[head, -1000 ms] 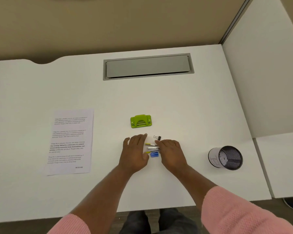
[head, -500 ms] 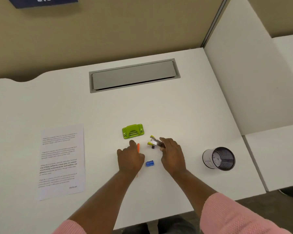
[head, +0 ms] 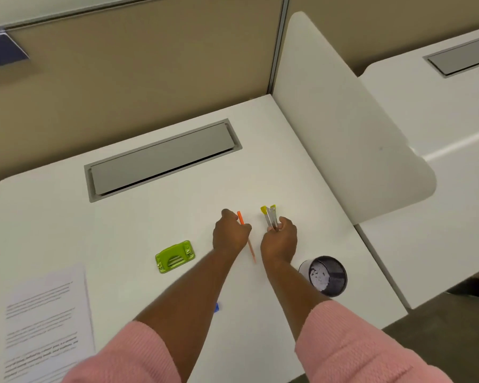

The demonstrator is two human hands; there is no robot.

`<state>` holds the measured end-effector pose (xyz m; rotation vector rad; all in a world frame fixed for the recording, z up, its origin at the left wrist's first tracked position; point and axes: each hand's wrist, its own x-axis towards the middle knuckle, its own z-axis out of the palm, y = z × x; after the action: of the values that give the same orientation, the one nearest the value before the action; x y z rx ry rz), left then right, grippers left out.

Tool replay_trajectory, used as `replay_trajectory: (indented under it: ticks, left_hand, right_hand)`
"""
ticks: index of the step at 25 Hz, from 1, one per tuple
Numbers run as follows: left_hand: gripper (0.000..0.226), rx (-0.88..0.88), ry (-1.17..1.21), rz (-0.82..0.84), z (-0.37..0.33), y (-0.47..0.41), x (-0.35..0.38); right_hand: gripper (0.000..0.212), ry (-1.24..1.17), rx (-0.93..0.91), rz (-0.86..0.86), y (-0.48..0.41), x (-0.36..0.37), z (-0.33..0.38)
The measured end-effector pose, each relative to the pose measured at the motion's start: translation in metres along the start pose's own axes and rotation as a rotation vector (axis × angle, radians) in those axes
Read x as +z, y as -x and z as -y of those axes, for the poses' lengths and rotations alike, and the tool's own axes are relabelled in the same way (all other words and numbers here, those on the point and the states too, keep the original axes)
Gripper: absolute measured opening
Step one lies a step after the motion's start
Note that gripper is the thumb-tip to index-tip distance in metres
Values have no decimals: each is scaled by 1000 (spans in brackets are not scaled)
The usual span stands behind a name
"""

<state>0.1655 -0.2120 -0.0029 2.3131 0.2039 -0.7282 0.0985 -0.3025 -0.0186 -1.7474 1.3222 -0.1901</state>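
Note:
My left hand (head: 231,236) grips an orange pencil (head: 241,217), whose top sticks out above the fist and whose lower end shows below it. My right hand (head: 280,242) holds a small bundle of grey pens with yellow caps (head: 269,215), pointing away from me. Both hands are raised above the white desk (head: 274,172), close side by side. A black mesh pen cup (head: 327,275) stands on the desk just right of my right forearm. A small blue object (head: 216,307) peeks out from under my left forearm.
A green hole punch (head: 174,257) lies left of my left hand. A printed sheet (head: 44,322) lies at the near left. A grey cable hatch (head: 162,158) is set into the back of the desk. A white divider panel (head: 343,128) bounds the right side.
Both hands picked items off the desk and lifted them: the left took the orange pencil, the right the yellow-capped pens. The camera view swung, so the desk looks shifted left and down.

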Motion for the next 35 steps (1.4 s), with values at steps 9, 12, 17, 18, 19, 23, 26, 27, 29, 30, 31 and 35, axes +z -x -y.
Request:
replay_trajectory:
  ticks: [9, 12, 17, 18, 19, 23, 26, 27, 29, 30, 31, 35]
  left_hand:
    - [39, -73, 33, 83, -59, -63, 45]
    - [30, -66, 85, 102, -70, -70, 55]
    - [23, -57, 197, 128, -80, -64, 64]
    - [23, -60, 226, 120, -79, -62, 64]
    - [24, -61, 230, 114, -76, -58, 62]
    - [28, 10, 92, 87, -54, -37, 48]
    - [35, 98, -22, 38, -29, -8, 35]
    - [36, 141, -54, 24, -21, 3, 31]
    - [40, 245, -139, -19, -1, 25, 24]
    - [44, 299, -186, -42, 10, 35, 20]
    - [48, 350, -240, -61, 21, 45, 17]
    - [63, 521, -493, -113, 71, 76, 1]
  right_hand:
    - [39, 123, -8, -63, -68, -13, 15]
    - [33, 151, -33, -52, -79, -16, 15]
    - [19, 274, -77, 16, -86, -19, 18]
    - [18, 282, -89, 10, -85, -19, 19]
    - [19, 285, -100, 3, -82, -20, 20]
    - [28, 305, -196, -12, -66, -28, 22]
    - [33, 301, -286, -4, -48, -34, 15]
    - [35, 292, -316, 2, -40, -36, 12]
    - [38, 275, -374, 22, -23, -39, 3]
    - [40, 272, -402, 35, -15, -40, -2]
    - [43, 271, -427, 51, -7, -41, -8]
    - [57, 485, -657, 139, 31, -43, -33]
